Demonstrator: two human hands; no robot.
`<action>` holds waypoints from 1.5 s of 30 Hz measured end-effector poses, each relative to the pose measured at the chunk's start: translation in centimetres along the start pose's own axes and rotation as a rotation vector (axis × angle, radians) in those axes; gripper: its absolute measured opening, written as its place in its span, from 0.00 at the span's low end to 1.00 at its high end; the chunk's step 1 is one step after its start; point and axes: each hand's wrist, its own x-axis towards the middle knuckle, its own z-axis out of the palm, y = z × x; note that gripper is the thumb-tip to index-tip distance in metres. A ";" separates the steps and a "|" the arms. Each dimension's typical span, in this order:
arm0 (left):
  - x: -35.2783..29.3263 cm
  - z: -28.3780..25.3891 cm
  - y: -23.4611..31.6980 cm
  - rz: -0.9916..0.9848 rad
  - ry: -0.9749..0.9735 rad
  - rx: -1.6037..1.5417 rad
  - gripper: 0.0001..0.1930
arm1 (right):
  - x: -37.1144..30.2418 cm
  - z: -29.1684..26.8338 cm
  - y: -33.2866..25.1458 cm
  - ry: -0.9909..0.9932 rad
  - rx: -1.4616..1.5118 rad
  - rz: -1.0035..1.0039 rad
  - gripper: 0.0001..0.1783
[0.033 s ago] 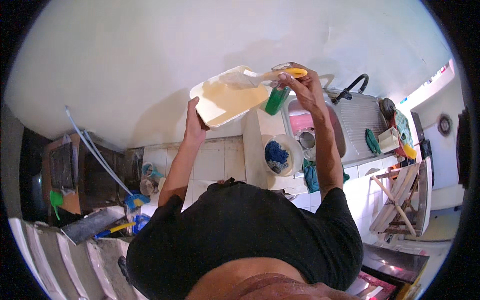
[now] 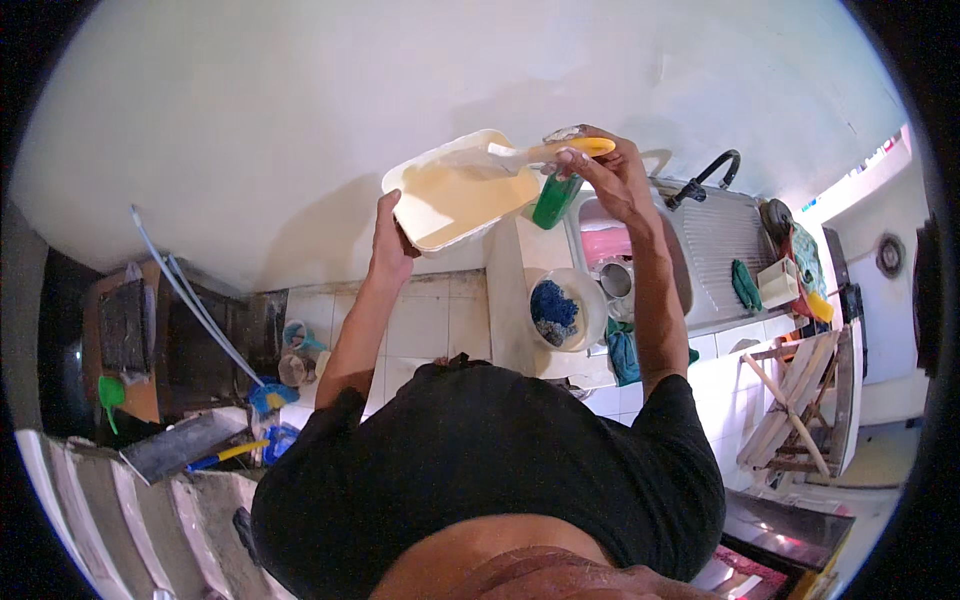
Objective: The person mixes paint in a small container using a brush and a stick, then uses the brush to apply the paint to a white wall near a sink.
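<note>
My left hand [image 2: 392, 232] grips the left end of a shallow cream tub [image 2: 452, 222], thumb over its rim. The tub is rectangular with rounded corners and tilts so that its pale inside shows. Between the fingers of my right hand [image 2: 607, 172] is the yellow handle of a putty knife [image 2: 545, 152]. Its wide, whitish end lies over the tub's far right part; I cannot tell whether it touches the inside. White smears mark the back of my right hand. Just below that hand stands a green bottle [image 2: 556, 202], partly covered by the fingers.
A pale wall [image 2: 330, 110] rises ahead. On the right, a metal sink [image 2: 684, 262] with a black faucet [image 2: 708, 178] holds pink and metal vessels. A bowl [image 2: 590, 325] with blue scouring material sits at the counter's edge. Steps [image 2: 130, 510] and a broom [image 2: 205, 310] are at left.
The tub has shifted very slightly to the right in my left hand. My right hand and the putty knife stay almost where they were.
</note>
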 end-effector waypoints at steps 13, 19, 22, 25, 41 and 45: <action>-1.4 -0.5 -1.9 0.018 -0.040 -0.006 0.31 | 2.0 1.6 1.5 -0.234 -0.526 -0.207 0.17; -1.6 -1.0 -2.6 -0.008 -0.043 0.081 0.30 | 0.9 2.6 1.0 -0.213 -0.653 -0.259 0.15; -1.9 -0.7 -2.3 -0.007 0.016 0.066 0.31 | -0.1 3.2 1.4 -0.134 -0.694 -0.223 0.13; -1.0 -0.6 -2.8 -0.007 0.031 0.039 0.31 | -1.0 2.8 1.6 0.006 -0.571 -0.229 0.12; -1.0 1.8 -2.6 -0.005 -0.102 -0.025 0.29 | -3.2 6.8 1.9 -0.110 -0.361 -0.247 0.16; -1.7 2.3 -2.3 0.025 -0.036 0.027 0.30 | -3.1 6.4 3.1 -0.143 -0.097 -0.039 0.16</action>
